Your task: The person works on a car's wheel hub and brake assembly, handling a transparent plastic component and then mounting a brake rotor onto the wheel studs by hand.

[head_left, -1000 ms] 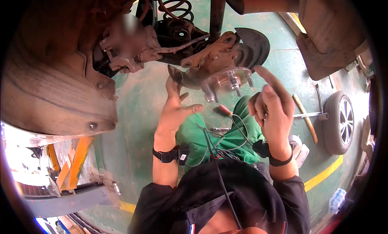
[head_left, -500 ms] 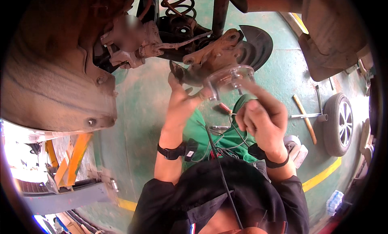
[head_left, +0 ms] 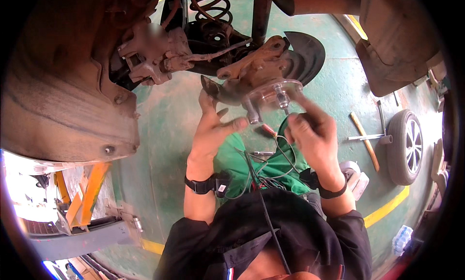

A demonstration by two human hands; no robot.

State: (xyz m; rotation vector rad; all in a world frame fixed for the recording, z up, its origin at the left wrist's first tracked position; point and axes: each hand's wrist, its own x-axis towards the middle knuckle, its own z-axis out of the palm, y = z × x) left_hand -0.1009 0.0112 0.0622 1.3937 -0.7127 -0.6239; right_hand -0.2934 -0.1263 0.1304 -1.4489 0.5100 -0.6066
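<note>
A bare wheel hub [head_left: 265,93] with shiny studs on its flange hangs before me, attached to a rusty knuckle [head_left: 264,62]. Behind it curves a dark dust shield [head_left: 310,55]. My left hand [head_left: 206,130] is raised at the shield's lower left end, fingers up against its edge, thumb spread away and apart from the hub. Close to the flange's right rim is my right hand [head_left: 315,137], slightly blurred. Its index finger stretches up to the rim, the thumb stands apart, and the other fingers curl. Whether that fingertip touches the rim, I cannot tell.
A brake caliper [head_left: 150,55] hangs at upper left beside a rusty liner [head_left: 72,91]; a coil spring [head_left: 210,6] is above. On the green floor at right lie a wheel [head_left: 406,148], a wooden handle [head_left: 364,140] and a cross wrench [head_left: 368,137]. Cables [head_left: 266,176] lie across my lap.
My right hand has drawn back from the flange's face to its right rim. The left hand has shifted slightly left, its thumb now away from the hub. The view has moved a little.
</note>
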